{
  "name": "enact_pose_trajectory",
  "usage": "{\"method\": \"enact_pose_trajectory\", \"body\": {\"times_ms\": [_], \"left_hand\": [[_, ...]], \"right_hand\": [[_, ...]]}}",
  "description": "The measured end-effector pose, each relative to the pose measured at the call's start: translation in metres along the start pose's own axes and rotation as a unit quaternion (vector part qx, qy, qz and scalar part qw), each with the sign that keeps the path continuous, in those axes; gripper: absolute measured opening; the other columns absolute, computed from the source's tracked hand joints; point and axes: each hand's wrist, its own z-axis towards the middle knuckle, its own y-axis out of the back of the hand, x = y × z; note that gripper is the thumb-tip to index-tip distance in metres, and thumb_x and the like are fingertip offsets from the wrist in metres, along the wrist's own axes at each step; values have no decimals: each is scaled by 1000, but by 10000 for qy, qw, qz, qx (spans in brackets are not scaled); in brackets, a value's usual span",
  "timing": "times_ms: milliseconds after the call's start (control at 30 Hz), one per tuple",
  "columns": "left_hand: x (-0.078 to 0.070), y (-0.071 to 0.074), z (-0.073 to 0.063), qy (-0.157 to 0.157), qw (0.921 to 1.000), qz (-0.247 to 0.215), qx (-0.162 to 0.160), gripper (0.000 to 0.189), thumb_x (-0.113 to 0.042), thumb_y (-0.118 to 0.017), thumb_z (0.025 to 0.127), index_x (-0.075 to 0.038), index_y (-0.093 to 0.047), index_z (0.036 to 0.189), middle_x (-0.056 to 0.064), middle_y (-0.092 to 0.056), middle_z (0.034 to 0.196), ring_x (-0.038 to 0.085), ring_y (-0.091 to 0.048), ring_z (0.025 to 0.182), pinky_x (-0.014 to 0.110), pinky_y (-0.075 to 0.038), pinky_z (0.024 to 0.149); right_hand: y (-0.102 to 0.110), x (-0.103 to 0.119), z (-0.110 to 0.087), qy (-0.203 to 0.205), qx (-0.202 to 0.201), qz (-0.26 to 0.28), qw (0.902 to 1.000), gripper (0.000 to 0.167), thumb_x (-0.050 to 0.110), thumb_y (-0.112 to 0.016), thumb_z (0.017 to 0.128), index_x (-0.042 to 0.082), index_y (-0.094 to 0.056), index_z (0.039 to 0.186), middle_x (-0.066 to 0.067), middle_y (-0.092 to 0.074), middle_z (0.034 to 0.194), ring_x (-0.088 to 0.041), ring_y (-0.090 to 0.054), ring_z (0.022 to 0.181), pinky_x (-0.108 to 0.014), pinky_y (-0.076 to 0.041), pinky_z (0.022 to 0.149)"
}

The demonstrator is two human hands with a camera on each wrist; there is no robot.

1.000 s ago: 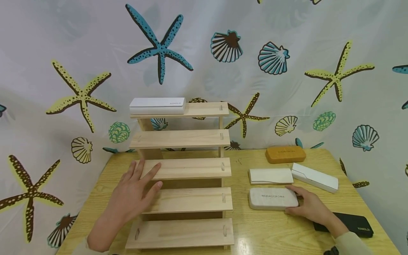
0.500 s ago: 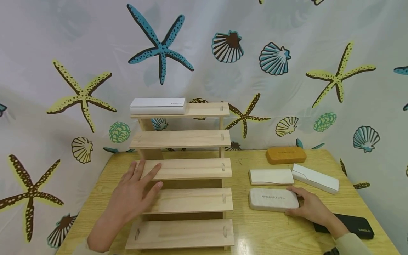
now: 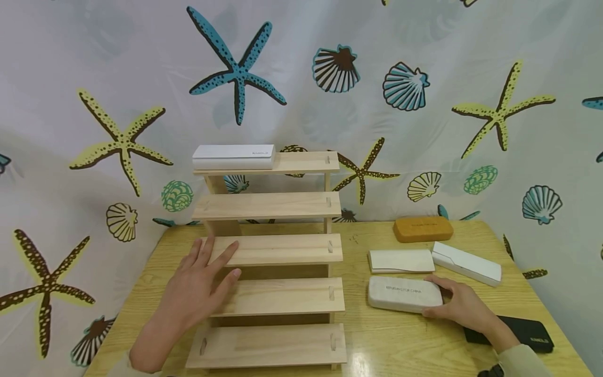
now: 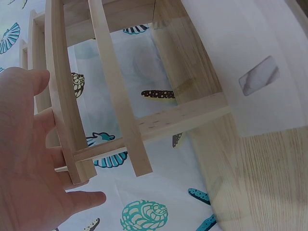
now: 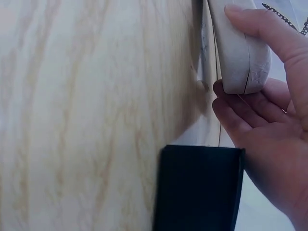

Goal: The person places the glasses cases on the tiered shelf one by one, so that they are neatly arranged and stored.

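My right hand (image 3: 464,303) grips the right end of a greyish-white glasses case (image 3: 402,294) with dark lettering on its lid. In the right wrist view, the thumb lies on one face of the case (image 5: 236,53) and the fingers curl under its end. Spread fingers of my left hand (image 3: 195,285) rest on the left end of the middle board of a stepped wooden shelf (image 3: 282,248). The left wrist view has this hand (image 4: 29,144) against the edge of a board. A white glasses case (image 3: 233,157) lies on the left part of the top board.
On the wooden table (image 3: 377,345), right of the shelf, lie an orange-brown glasses case (image 3: 423,229), a cream case (image 3: 400,261) and a slanted white case (image 3: 466,263). A black case (image 3: 513,333) lies beside my right forearm. A patterned cloth (image 3: 367,120) hangs behind.
The gripped greyish-white case has tilted slightly, its left end rising a little. My left hand and the shelf stay where they were.
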Motion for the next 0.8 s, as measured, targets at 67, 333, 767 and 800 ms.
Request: {"method": "enact_pose_trajectory", "body": {"times_ms": [67, 333, 767, 800], "left_hand": [[0, 0, 0, -2, 10000, -9, -8, 61, -55, -45, 110, -30, -39, 165, 32, -25, 170, 59, -21, 156, 76, -30, 118], [1, -1, 0, 1, 10000, 25, 0, 61, -56, -44, 110, -29, -39, 165, 32, -25, 170, 59, -21, 156, 75, -30, 119], [2, -3, 0, -15, 10000, -23, -7, 62, -56, -44, 110, -30, -37, 166, 31, -23, 171, 58, -20, 157, 76, -30, 118], [2, -3, 0, -15, 10000, -25, -6, 62, -56, -44, 110, -30, -37, 166, 31, -24, 171, 58, -20, 157, 76, -30, 118]], "right_hand": [[1, 1, 0, 24, -3, -6, 10000, 95, 50, -90, 81, 3, -52, 155, -27, -52, 156, -46, -53, 141, -43, -53, 104], [7, 12, 0, 131, -82, 100, 9998, 92, 44, -92, 81, -2, -53, 151, -29, -56, 151, -44, -62, 133, -42, -59, 100], [32, 33, 9, 564, -449, 305, 9969, 83, 35, -87, 89, -1, -50, 154, -29, -49, 157, -45, -59, 137, -39, -57, 104], [35, 35, 9, 598, -482, 294, 9966, 84, 35, -87, 89, -1, -49, 155, -29, -50, 157, -45, -60, 136, -42, -58, 103]]}}
